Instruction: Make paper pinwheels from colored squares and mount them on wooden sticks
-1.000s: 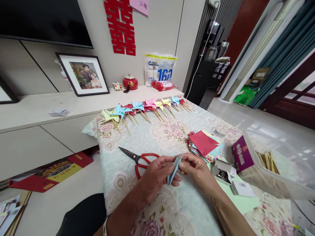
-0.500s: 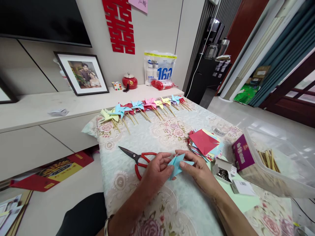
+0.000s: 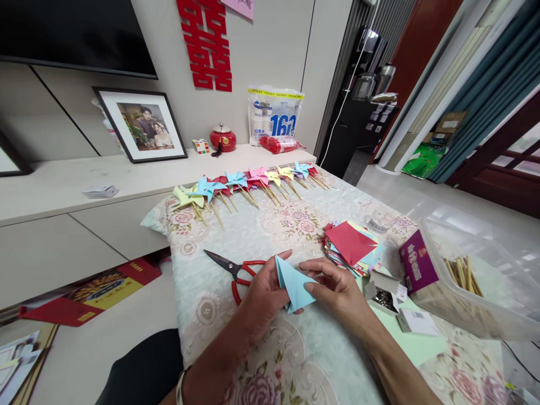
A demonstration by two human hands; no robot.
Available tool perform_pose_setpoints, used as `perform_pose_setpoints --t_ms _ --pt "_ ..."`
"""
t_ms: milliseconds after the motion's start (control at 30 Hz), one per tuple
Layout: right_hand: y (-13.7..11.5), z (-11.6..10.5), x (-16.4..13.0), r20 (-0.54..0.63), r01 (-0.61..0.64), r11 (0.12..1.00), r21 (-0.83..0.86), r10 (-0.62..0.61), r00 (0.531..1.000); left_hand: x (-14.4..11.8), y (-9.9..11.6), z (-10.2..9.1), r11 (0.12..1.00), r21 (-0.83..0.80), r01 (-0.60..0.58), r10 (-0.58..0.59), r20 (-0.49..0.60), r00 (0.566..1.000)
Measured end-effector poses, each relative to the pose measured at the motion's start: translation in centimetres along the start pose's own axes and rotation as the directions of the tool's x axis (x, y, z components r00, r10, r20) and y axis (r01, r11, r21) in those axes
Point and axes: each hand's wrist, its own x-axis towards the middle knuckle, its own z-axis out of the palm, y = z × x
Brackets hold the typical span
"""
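Fingers (image 3: 310, 288) pinch blue paper (image 3: 293, 286) (bag (image 3: 275, 117) behind reads "160").

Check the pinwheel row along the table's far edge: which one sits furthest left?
The pale yellow-green pinwheel, at the left end; a light blue pinwheel lies right beside it.

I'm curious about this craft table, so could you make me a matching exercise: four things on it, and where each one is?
Things:
1. light blue paper
2. scissors
3. pinwheels
4. wooden sticks

Places:
A. in the clear plastic box
B. in a row at the table's far edge
C. between both hands
D. flat on the cloth, just beyond the left hand

Pairs: 1-C, 2-D, 3-B, 4-A
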Motion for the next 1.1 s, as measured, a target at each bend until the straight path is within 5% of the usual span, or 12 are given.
perform_pose_setpoints --t_ms 200,600,867,1100 --pt "-0.8 0.1 -0.2 0.087 0.051 0.998 -0.038 -0.047 0.995 0.1 -0.2 -0.2 1.0 -0.025 0.005 -0.004 0.016 1.0" --pt "-1.0 -0.5 -0.4 0.037 -0.024 0.997 -0.071 0.026 0.999 0.4 -0.6 -0.8 0.999 0.009 -0.048 0.048 0.019 0.999" --pt "-0.6 -1.1 -0.4 0.111 -0.018 0.988 0.151 0.001 0.994 0.2 -0.5 -0.8 0.994 -0.105 0.02 -0.017 0.028 0.999" --pt "-1.4 0.2 -0.6 0.188 -0.176 0.943 0.283 0.125 0.974 0.3 -0.5 -0.9 0.993 -0.115 0.04 -0.033 0.06 0.998"
